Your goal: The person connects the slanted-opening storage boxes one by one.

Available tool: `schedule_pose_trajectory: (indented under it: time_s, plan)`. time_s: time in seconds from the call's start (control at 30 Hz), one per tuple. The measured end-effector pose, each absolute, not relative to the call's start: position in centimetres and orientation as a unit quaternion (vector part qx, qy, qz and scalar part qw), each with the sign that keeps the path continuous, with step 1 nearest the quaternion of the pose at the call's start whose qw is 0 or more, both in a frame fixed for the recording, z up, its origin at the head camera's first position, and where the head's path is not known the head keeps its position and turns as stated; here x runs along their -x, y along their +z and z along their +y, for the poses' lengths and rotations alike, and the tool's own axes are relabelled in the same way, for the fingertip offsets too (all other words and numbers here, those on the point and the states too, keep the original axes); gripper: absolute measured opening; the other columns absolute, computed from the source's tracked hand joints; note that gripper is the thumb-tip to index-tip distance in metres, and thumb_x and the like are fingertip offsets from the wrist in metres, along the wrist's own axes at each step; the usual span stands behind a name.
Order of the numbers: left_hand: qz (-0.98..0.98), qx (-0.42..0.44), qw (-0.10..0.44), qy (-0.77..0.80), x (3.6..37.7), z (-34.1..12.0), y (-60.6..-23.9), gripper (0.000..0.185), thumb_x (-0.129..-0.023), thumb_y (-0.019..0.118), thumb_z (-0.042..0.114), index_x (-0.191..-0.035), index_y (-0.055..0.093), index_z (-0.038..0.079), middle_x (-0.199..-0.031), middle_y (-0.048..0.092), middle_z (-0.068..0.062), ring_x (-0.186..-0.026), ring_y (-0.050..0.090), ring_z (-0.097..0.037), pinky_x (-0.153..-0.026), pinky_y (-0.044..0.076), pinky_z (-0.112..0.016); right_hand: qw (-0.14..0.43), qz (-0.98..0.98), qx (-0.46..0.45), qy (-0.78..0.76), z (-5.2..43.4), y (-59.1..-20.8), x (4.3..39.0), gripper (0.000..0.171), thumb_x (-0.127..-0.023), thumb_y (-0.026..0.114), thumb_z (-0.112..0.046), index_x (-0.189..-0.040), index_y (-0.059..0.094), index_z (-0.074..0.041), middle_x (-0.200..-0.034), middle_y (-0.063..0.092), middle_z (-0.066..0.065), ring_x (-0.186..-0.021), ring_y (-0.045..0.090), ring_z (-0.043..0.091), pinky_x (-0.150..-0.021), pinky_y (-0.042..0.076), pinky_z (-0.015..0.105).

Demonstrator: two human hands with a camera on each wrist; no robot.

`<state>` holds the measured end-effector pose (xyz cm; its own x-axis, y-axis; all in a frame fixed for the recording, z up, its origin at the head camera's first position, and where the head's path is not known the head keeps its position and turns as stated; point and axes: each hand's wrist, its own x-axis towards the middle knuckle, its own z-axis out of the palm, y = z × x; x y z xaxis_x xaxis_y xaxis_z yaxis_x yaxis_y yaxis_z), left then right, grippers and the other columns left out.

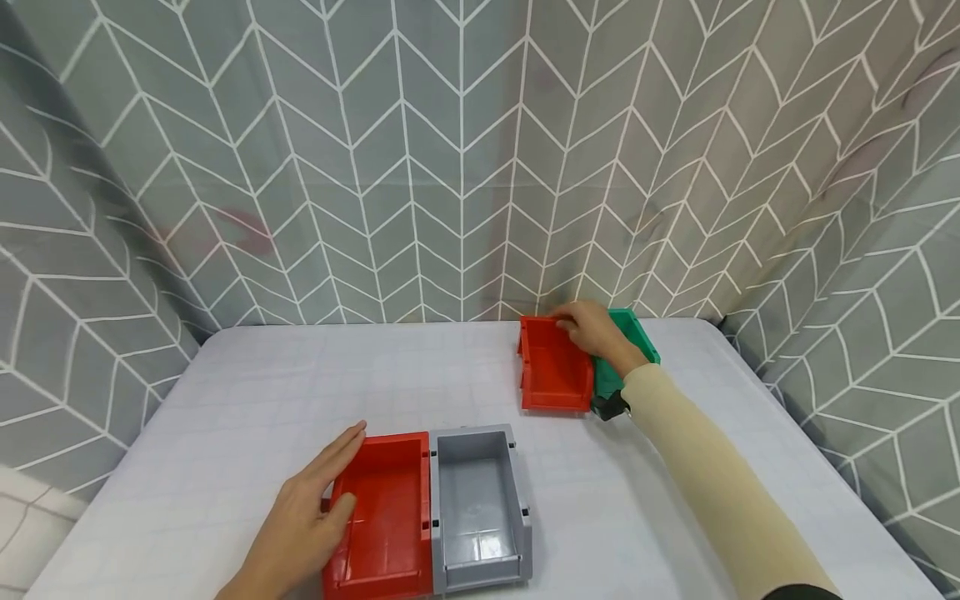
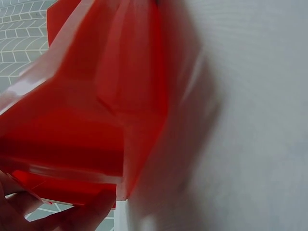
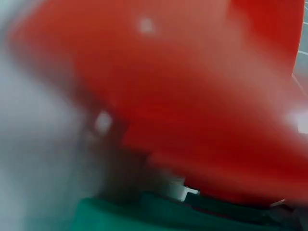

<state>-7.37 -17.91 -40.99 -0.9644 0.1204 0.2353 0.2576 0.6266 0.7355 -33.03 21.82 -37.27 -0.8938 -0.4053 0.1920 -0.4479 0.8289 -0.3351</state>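
Note:
At the front of the white table a red bin and a grey bin stand side by side, touching. My left hand lies on the red bin's left wall with straight fingers and the thumb over the rim. The left wrist view is filled by this red bin. At the back right stand a second red bin and a green bin. My right hand grips the far red bin's back right corner. The right wrist view shows that red bin, blurred, above the green bin.
A grey curtain with a white chevron pattern encloses the table on three sides. The table's left half and middle are bare white cloth.

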Motion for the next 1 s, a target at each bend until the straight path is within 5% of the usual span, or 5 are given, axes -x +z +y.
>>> schedule_pose_trajectory:
  time_s: [1.0]
  plan:
    - [-0.903,0.094,0.088,-0.411,7.5,-18.0,-41.0,0.079,-0.076,0.070,0.001,-0.143,0.038,0.028,-0.144,0.036,0.009,-0.119,0.049,-0.026,-0.061,0.056,-0.032,0.121,-0.909,-0.291,0.273,22.4,-33.1,29.7,0.024,-0.090,0.054,0.003,-0.108,0.069,-0.001,-0.093,0.066,0.010,-0.076,0.060,0.024,-0.067,0.055,0.037]
